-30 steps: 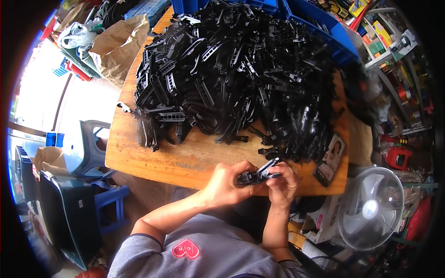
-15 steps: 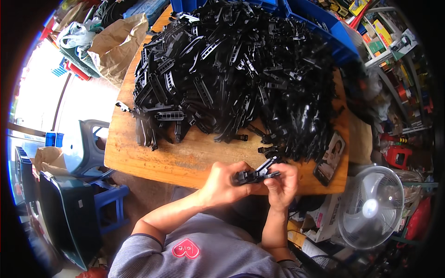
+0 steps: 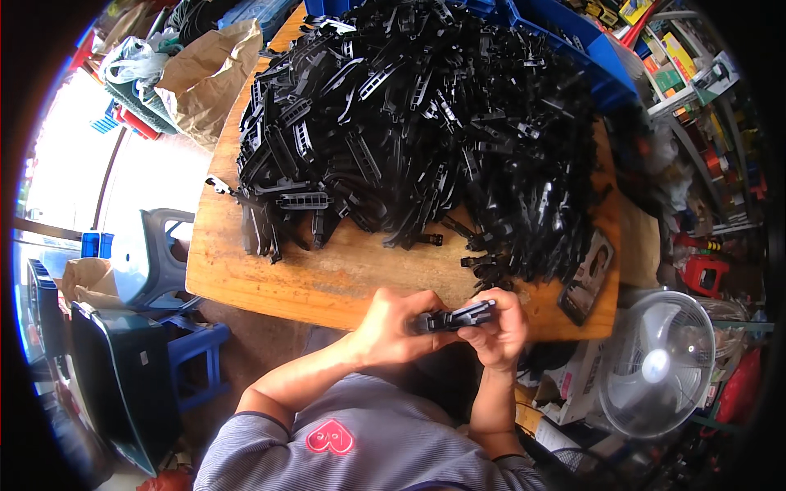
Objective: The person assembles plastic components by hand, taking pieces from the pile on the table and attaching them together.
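My left hand (image 3: 397, 327) is closed around one end of a black plastic part (image 3: 455, 317), a long, narrow piece with a lighter grey edge. The fingers of my right hand (image 3: 501, 331) pinch its other end. Both hands hold it level just off the table's front edge. The exact kind of part cannot be made out. Beyond my hands, a big heap of similar black plastic parts (image 3: 377, 139) covers most of the wooden table (image 3: 262, 286). A few loose ones (image 3: 489, 263) lie at the heap's near edge.
A phone (image 3: 586, 278) lies at the table's right front corner. Blue bins (image 3: 565, 49) stand at the back right. An electric fan (image 3: 655, 364) is at the right, beside crowded shelves. On the left are a grey plastic chair (image 3: 151, 262), a blue stool (image 3: 196, 360) and a brown paper bag (image 3: 209, 78).
The piece that stuck up at an angle from the part now lies folded down along it. My right fingers have closed in over that end.
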Tool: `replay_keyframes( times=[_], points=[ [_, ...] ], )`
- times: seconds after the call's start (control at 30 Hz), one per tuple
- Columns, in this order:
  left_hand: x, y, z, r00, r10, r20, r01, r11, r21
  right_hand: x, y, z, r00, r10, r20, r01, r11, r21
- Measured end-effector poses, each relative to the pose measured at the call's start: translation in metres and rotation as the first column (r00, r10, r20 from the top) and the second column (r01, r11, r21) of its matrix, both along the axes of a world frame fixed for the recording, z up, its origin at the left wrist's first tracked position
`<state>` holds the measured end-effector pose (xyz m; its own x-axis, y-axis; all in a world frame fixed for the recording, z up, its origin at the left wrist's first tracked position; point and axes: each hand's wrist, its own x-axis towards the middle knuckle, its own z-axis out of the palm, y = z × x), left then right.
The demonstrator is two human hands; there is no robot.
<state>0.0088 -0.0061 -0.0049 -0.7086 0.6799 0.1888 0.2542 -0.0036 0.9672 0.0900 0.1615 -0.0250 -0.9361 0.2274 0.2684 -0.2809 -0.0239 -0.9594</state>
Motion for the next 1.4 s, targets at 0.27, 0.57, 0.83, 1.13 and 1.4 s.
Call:
replay_keyframes(
  times=[0.27, 0.57, 0.83, 1.13, 1.4],
  points=[
    [-0.017, -0.010, -0.003, 0.943, -0.052, -0.329, 0.062, 0.998, 0.020, -0.015, 0.003, 0.009, 0.987, 0.119, -0.111, -0.095, 0.976, 0.197],
    [-0.018, -0.011, -0.004, 0.975, -0.097, -0.201, 0.107, 0.994, 0.037, -0.015, 0.007, 0.020, 0.981, 0.196, -0.011, -0.193, 0.973, 0.127],
    [-0.016, -0.007, -0.001, 0.938, -0.077, -0.339, 0.093, 0.995, 0.032, -0.009, 0.009, 0.019, 0.993, 0.076, -0.085, -0.035, 0.913, 0.407],
    [-0.013, -0.002, 0.013, 0.986, -0.101, -0.129, 0.093, 0.993, -0.066, -0.009, 0.002, 0.023, 0.972, -0.064, -0.224, 0.167, 0.861, 0.481],
    [-0.016, 0.003, -0.001, 0.998, -0.070, 0.007, 0.070, 0.994, -0.082, -0.011, 0.010, 0.017, 0.992, -0.027, -0.121, 0.078, 0.895, 0.440]
  ],
)
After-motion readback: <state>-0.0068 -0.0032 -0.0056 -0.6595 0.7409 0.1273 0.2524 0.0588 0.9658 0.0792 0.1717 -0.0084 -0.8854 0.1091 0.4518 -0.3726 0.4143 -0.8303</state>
